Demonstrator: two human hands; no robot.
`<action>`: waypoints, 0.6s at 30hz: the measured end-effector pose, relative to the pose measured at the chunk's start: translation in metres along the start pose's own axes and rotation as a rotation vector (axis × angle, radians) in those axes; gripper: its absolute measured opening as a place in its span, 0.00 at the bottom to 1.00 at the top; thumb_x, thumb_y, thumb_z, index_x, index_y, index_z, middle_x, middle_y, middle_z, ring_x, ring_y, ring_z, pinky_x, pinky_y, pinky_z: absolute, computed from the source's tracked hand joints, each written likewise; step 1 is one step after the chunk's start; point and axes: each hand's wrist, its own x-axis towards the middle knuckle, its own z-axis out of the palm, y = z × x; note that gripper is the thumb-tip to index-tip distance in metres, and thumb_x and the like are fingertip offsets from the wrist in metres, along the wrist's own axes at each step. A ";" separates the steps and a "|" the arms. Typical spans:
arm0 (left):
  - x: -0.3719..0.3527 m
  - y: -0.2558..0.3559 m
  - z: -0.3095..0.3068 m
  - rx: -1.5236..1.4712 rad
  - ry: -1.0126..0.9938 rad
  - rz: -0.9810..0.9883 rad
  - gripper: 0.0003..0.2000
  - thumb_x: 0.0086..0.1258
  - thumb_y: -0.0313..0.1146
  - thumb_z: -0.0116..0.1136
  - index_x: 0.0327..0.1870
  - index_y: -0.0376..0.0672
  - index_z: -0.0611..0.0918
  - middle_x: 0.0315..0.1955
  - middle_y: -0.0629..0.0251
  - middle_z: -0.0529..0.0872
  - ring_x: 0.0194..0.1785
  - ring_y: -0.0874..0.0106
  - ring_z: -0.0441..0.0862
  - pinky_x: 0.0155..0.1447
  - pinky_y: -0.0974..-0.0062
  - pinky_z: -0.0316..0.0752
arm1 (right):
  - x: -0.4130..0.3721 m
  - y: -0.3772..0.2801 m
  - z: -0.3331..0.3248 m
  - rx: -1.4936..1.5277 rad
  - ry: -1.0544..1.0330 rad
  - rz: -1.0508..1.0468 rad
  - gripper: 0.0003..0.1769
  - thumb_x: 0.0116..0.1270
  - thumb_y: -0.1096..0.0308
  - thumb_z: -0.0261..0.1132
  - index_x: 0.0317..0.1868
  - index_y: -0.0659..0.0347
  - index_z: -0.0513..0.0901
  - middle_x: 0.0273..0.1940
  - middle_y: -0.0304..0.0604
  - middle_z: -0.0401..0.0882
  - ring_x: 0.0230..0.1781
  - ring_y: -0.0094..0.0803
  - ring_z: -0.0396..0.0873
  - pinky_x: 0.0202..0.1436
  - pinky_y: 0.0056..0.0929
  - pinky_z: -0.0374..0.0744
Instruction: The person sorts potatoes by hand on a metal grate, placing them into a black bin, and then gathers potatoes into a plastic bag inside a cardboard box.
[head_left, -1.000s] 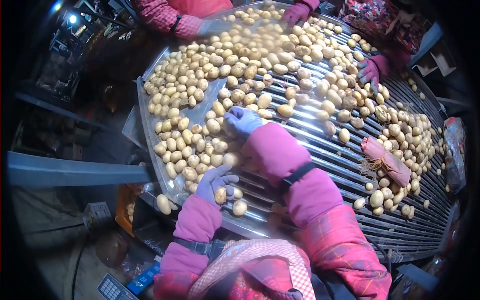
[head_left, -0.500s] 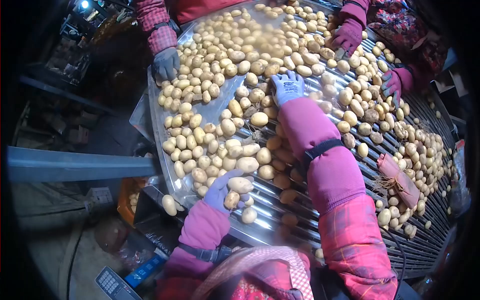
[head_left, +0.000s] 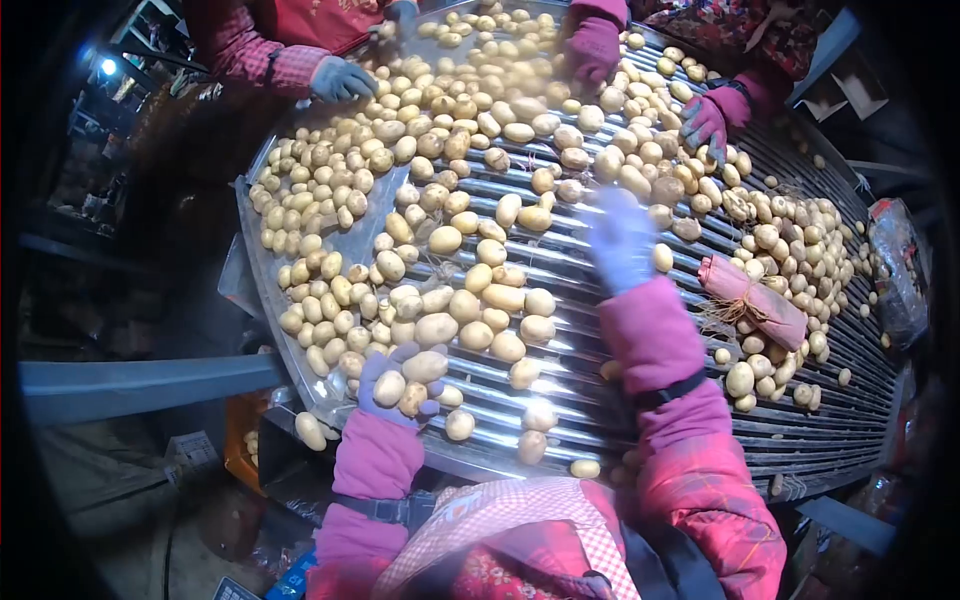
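Observation:
My left hand, in a lavender glove, is closed around a few potatoes at the near left rim of the sorting table. More loose potatoes lie against its fingertips. Motion blurs my right hand, also gloved, over the metal rollers near the table's middle. Its fingers are smeared, so I cannot see whether they grip anything. Potatoes lie just right of it, and a heap spreads beyond it.
Across the table are a co-worker's grey-gloved hand and another person's hands in dark pink gloves. A rolled pink bundle rests on potatoes at the right. A blue-grey beam reaches the table's left side.
My view has shifted. My right hand has moved right from the potatoes at mid-table. My left hand stays at the near rim, with another potato now showing in it. The co-workers' hands have moved.

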 end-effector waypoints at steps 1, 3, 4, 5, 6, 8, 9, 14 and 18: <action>0.000 0.000 -0.002 0.044 0.019 0.013 0.32 0.70 0.61 0.30 0.65 0.46 0.65 0.64 0.53 0.68 0.48 0.54 0.75 0.39 0.62 0.72 | -0.002 0.026 -0.026 -0.187 0.068 0.053 0.16 0.57 0.61 0.65 0.44 0.58 0.80 0.38 0.52 0.79 0.41 0.48 0.78 0.45 0.44 0.76; 0.003 -0.004 0.001 0.078 0.035 0.017 0.33 0.70 0.61 0.31 0.66 0.46 0.65 0.65 0.52 0.67 0.48 0.53 0.76 0.39 0.62 0.73 | -0.029 0.108 -0.028 -0.411 0.170 0.262 0.23 0.58 0.52 0.64 0.51 0.55 0.79 0.53 0.56 0.73 0.53 0.52 0.73 0.56 0.45 0.72; 0.005 -0.005 0.011 0.037 0.032 0.010 0.33 0.69 0.61 0.32 0.67 0.46 0.64 0.65 0.51 0.67 0.48 0.52 0.76 0.39 0.60 0.73 | -0.039 0.126 -0.025 -0.438 0.112 0.432 0.26 0.58 0.49 0.63 0.54 0.53 0.78 0.59 0.58 0.69 0.57 0.53 0.71 0.60 0.46 0.70; 0.006 -0.005 0.017 0.003 0.032 0.004 0.33 0.69 0.60 0.33 0.67 0.45 0.63 0.65 0.50 0.67 0.48 0.52 0.77 0.39 0.58 0.74 | -0.041 0.125 -0.013 -0.547 0.082 0.481 0.31 0.58 0.44 0.62 0.58 0.50 0.76 0.63 0.58 0.65 0.61 0.54 0.67 0.63 0.46 0.67; 0.008 -0.004 0.018 0.008 0.031 0.003 0.33 0.69 0.60 0.33 0.67 0.45 0.63 0.65 0.50 0.67 0.48 0.52 0.77 0.39 0.58 0.74 | -0.031 0.103 -0.009 -0.447 0.044 0.493 0.31 0.58 0.43 0.62 0.59 0.49 0.76 0.65 0.57 0.63 0.64 0.53 0.65 0.66 0.44 0.65; 0.006 -0.005 0.020 -0.068 0.019 -0.031 0.34 0.68 0.60 0.35 0.68 0.45 0.62 0.64 0.49 0.67 0.47 0.50 0.78 0.41 0.56 0.76 | -0.008 0.103 0.017 -0.216 -0.052 0.231 0.29 0.57 0.42 0.61 0.56 0.48 0.79 0.62 0.54 0.66 0.58 0.52 0.69 0.62 0.43 0.68; 0.006 -0.006 0.019 -0.059 0.019 -0.035 0.34 0.68 0.60 0.35 0.68 0.45 0.62 0.64 0.49 0.67 0.47 0.50 0.78 0.41 0.56 0.76 | 0.012 0.080 0.019 -0.196 -0.221 0.281 0.29 0.58 0.41 0.60 0.55 0.48 0.80 0.62 0.53 0.66 0.55 0.52 0.70 0.61 0.44 0.68; 0.006 -0.009 0.034 0.231 0.147 0.049 0.34 0.68 0.60 0.34 0.65 0.41 0.67 0.58 0.50 0.74 0.43 0.57 0.79 0.42 0.62 0.78 | 0.043 0.007 0.077 -0.167 -0.284 0.332 0.34 0.57 0.39 0.58 0.63 0.39 0.70 0.64 0.54 0.61 0.59 0.55 0.68 0.63 0.47 0.67; 0.007 -0.011 0.037 0.260 0.150 0.049 0.34 0.68 0.60 0.32 0.64 0.40 0.69 0.55 0.51 0.77 0.41 0.60 0.79 0.42 0.66 0.78 | 0.021 -0.055 0.094 -0.125 -0.342 0.038 0.34 0.54 0.40 0.59 0.63 0.37 0.71 0.67 0.51 0.59 0.63 0.53 0.62 0.62 0.55 0.64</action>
